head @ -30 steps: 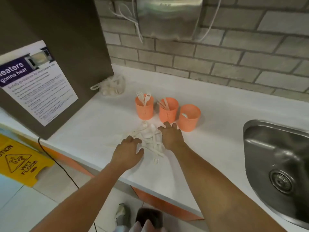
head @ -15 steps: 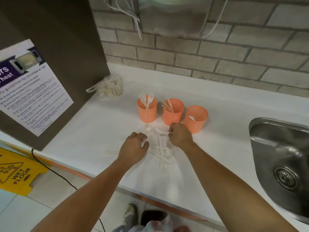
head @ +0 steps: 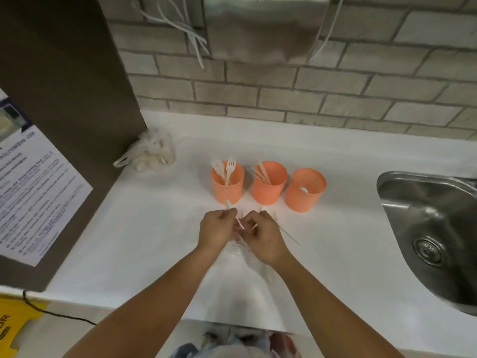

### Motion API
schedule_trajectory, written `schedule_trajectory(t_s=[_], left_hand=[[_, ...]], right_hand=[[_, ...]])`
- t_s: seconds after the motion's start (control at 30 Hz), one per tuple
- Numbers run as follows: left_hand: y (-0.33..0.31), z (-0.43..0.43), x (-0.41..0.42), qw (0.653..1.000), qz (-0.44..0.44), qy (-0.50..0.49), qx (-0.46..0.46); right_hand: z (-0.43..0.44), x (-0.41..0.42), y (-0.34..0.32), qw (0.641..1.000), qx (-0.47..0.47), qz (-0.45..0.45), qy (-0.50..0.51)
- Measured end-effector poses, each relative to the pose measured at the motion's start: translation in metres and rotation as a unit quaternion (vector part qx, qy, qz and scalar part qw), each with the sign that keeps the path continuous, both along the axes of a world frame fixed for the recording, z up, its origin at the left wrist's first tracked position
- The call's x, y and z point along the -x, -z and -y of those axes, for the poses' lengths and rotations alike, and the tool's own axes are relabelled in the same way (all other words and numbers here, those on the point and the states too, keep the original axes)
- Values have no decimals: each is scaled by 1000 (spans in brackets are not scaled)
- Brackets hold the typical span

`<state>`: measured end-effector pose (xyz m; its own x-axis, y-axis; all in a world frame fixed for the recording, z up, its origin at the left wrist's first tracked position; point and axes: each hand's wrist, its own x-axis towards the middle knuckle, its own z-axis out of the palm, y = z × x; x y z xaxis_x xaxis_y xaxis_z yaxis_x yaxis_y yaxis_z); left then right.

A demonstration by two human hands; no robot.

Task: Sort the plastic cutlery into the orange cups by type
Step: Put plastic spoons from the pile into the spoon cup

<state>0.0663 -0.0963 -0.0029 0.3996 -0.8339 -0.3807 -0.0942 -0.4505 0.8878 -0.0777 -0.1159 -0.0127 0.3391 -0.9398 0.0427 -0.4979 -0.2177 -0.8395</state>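
Three orange cups stand in a row on the white counter (head: 154,228). The left cup (head: 227,187) holds white forks, the middle cup (head: 268,188) holds knives, and the right cup (head: 304,193) holds a spoon. In front of them lies a pile of white plastic cutlery (head: 238,246), mostly hidden under my hands. My left hand (head: 216,229) pinches a white plastic piece (head: 228,204) that sticks up toward the left cup. My right hand (head: 263,236) pinches another thin white piece next to it. Both hands nearly touch.
A steel sink (head: 433,233) lies at the right. A dark cabinet with a poster (head: 33,187) stands at the left, with a clear bag (head: 152,153) beside it. A metal dryer (head: 263,24) hangs on the brick wall. A yellow floor sign (head: 13,321) sits low left.
Both hands have come together over the pile and curled round cutlery pieces; the left hand has lifted one piece. The camera moved closer to the counter.
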Motion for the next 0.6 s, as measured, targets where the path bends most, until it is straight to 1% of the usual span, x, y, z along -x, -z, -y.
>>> schedule_trajectory(t_s=[0.1, 0.17, 0.2, 0.27, 0.3, 0.33, 0.4, 0.5, 0.6], left_hand=[[3, 2, -10, 997, 75, 13, 7], [1, 2, -17, 995, 94, 24, 10], [0, 3, -21, 996, 86, 29, 8], [-2, 3, -25, 999, 39, 26, 10], [-3, 2, -26, 999, 19, 24, 13], [-3, 1, -28, 1000, 10, 24, 17], [-3, 0, -30, 999, 0, 28, 30], [-7, -2, -35, 999, -5, 28, 44], [-10, -4, -39, 998, 1, 27, 49]], right_hand=[[4, -10, 4, 1000, 6, 0, -27], [9, -15, 6, 1000, 4, -10, 11], [14, -16, 8, 998, 13, -36, 49], [23, -17, 10, 979, 39, -160, 119], [26, -18, 10, 964, 37, -229, 132], [29, -18, 13, 948, 27, -290, 130], [32, -20, 16, 924, 11, -366, 111], [34, -24, 22, 913, 5, -396, 97], [40, -24, 24, 920, -1, -380, 96]])
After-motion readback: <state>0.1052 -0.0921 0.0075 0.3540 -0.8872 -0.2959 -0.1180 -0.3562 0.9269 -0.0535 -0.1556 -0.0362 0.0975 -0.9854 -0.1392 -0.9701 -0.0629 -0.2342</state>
